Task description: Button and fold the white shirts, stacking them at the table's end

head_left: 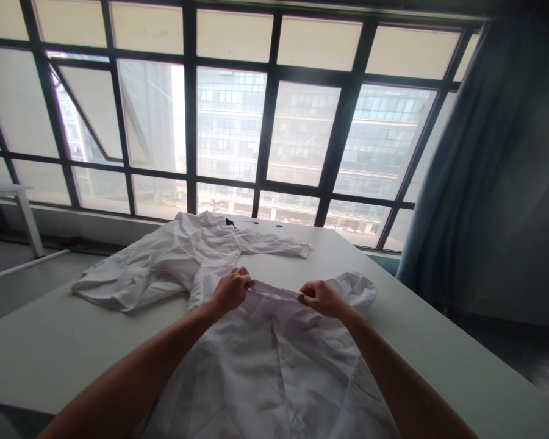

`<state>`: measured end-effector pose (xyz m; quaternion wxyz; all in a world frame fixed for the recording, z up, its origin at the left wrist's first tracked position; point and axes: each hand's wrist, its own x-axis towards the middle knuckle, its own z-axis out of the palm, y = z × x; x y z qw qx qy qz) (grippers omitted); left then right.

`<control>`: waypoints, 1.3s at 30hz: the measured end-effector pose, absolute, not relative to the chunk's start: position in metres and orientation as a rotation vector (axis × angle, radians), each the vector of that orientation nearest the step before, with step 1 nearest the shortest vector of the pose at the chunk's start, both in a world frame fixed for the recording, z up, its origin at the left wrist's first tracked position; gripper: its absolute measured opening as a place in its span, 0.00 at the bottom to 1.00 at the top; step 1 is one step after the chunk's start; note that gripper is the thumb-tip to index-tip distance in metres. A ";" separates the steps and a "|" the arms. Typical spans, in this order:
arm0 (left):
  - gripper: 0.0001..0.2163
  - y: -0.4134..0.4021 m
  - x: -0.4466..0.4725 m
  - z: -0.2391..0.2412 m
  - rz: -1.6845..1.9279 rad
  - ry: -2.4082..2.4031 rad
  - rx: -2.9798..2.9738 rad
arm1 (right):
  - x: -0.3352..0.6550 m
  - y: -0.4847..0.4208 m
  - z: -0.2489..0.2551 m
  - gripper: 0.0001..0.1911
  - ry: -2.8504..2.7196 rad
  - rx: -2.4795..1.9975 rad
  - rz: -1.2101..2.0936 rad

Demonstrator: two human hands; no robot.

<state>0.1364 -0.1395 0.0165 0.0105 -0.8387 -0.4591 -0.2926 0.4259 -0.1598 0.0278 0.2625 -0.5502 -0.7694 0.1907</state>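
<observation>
L hand point(232, 288) and R hand point(322, 297) out fwd, approx. level, a little apart; bare forearms slant inward from the bottom corners, backs of hands up, fingers curled in. L grip: thumb + fingers pinching one end of top edge of white shirt point(247, 356). R grip: same pinch, other end; strip btwn them fairly taut. Shirt lies on near part of white surface point(50, 350), front w/ button placket up, body running twd wearer. 2nd white garment point(160, 265), rumpled, lies beyond, to L, nr far edge. Elbows + shirt's lower end cut off at bottom of view. Some fingertips hidden; can't tell if garments overlap behind L hand. Small black item point(229, 222) at far edge, unclear.
</observation>
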 end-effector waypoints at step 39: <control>0.07 -0.172 0.182 0.009 -1.051 -1.265 -2.786 | 0.386 -0.163 0.017 0.28 -1.263 -0.968 1.292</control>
